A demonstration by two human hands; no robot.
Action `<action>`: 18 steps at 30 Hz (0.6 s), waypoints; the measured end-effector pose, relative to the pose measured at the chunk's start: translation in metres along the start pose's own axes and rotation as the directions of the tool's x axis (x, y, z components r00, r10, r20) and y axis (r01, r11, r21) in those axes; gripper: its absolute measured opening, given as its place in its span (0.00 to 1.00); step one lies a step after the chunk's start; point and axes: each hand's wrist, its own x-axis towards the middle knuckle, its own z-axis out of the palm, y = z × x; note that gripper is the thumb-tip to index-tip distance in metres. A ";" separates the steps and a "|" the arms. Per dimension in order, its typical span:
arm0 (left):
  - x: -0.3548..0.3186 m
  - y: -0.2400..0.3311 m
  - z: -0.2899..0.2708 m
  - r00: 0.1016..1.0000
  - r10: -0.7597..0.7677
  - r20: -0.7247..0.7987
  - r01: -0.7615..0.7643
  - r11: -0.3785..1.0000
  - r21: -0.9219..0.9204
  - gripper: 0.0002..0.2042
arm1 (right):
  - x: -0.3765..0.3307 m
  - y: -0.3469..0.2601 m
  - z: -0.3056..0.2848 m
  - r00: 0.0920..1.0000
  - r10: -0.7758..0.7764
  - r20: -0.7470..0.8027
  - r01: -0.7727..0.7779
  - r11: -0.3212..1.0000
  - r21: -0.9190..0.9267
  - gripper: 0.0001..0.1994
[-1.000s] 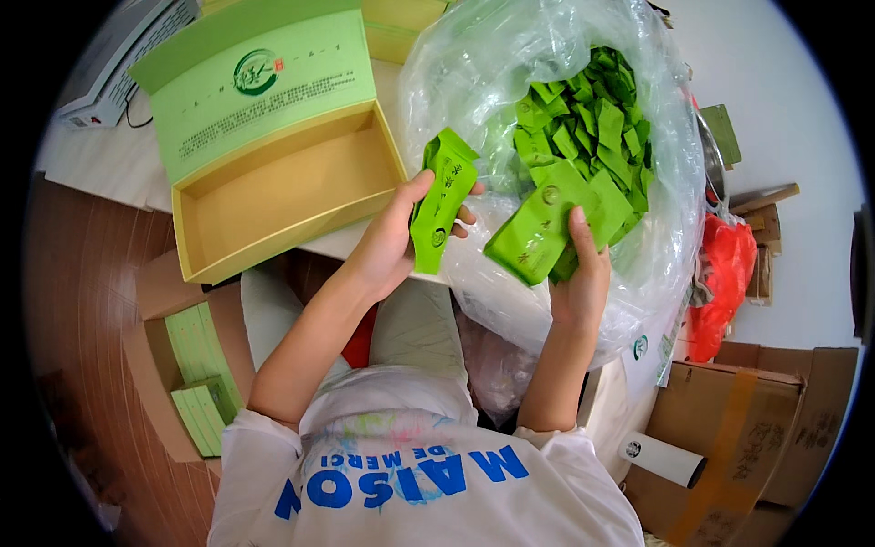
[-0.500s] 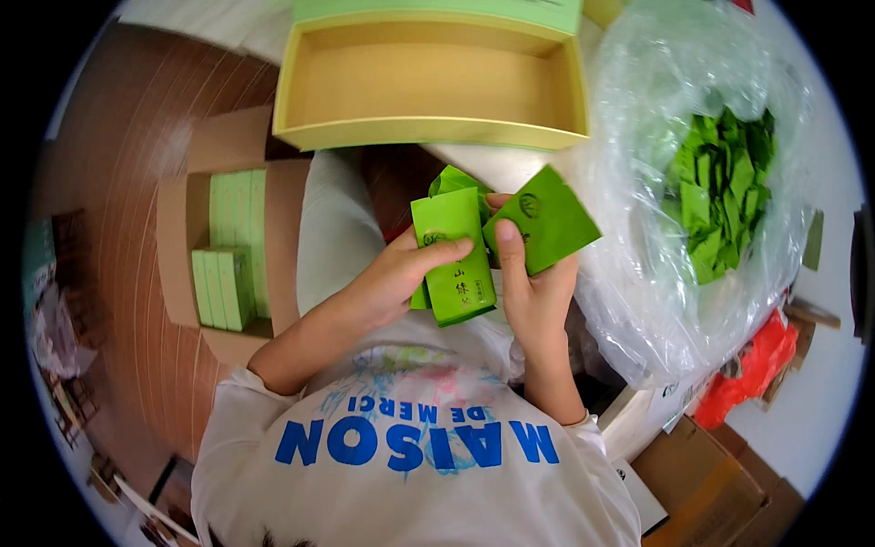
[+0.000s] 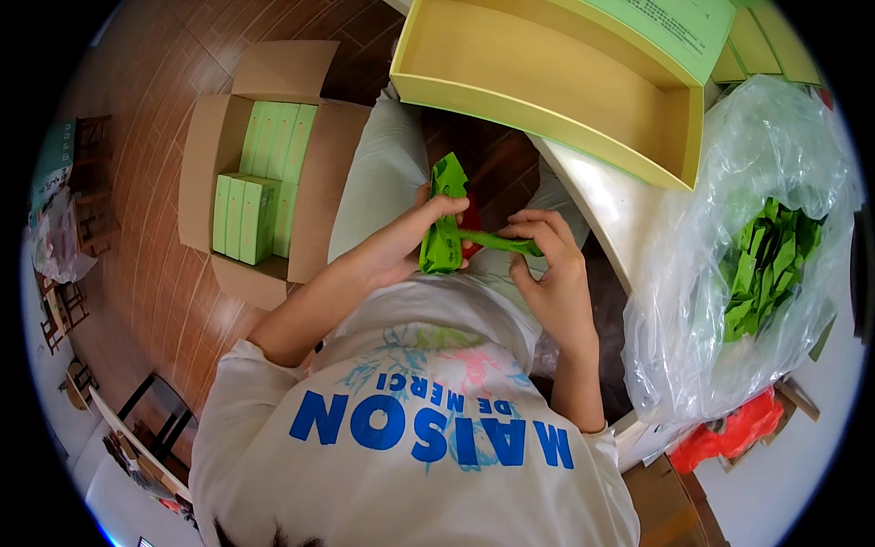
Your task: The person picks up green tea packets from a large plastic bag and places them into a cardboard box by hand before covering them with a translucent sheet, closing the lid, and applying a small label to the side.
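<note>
The fingers of the left hand [image 3: 406,242] are closed around a glossy green packet [image 3: 441,242], thumb pressed across its front. The right hand's [image 3: 558,278] fingers are half curled with the thumb set apart, at the far end of a thin green strip [image 3: 504,242]; whether they pinch it I cannot tell. The packet is creased, its long axis running from twelve to six o'clock, above the lap; the strip points toward three. The left forearm aims at two o'clock, the right just short of twelve. Beyond, an open yellow box [image 3: 547,128] sits at one o'clock on the white tabletop [image 3: 620,211].
</note>
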 end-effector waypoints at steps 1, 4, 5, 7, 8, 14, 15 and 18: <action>0.003 -0.001 -0.005 1.000 -0.002 0.000 0.002 1.000 0.000 0.28 | 0.001 -0.001 0.000 1.000 -0.003 -0.004 0.003 0.999 -0.035 0.13; 0.012 -0.004 -0.017 0.998 -0.039 0.056 0.033 0.994 0.108 0.36 | 0.003 0.004 0.003 0.997 -0.071 0.010 0.071 0.967 -0.246 0.15; 0.012 -0.007 -0.017 0.997 0.027 0.072 -0.042 0.978 0.205 0.39 | 0.004 0.006 0.005 0.998 -0.067 0.003 0.066 0.967 -0.246 0.15; 0.014 -0.012 -0.016 0.991 0.087 0.100 -0.114 0.945 0.306 0.42 | 0.007 0.010 0.012 0.988 -0.149 0.030 0.151 0.942 -0.300 0.18; 0.016 -0.015 -0.015 0.983 0.108 0.149 -0.157 0.911 0.382 0.45 | 0.009 0.010 0.016 0.989 -0.145 0.023 0.145 0.942 -0.301 0.18; 0.021 -0.021 -0.005 0.959 0.153 0.239 -0.252 0.847 0.469 0.49 | 0.012 0.012 0.027 0.996 -0.051 -0.079 0.036 0.983 -0.179 0.24; 0.022 -0.022 -0.010 0.958 0.166 0.235 -0.259 0.854 0.451 0.48 | 0.012 0.013 0.028 0.993 -0.012 -0.116 -0.003 0.992 -0.124 0.23; 0.026 -0.029 -0.015 0.950 0.215 0.225 -0.295 0.853 0.432 0.45 | 0.008 0.023 0.025 0.990 0.113 -0.088 -0.106 0.991 0.078 0.19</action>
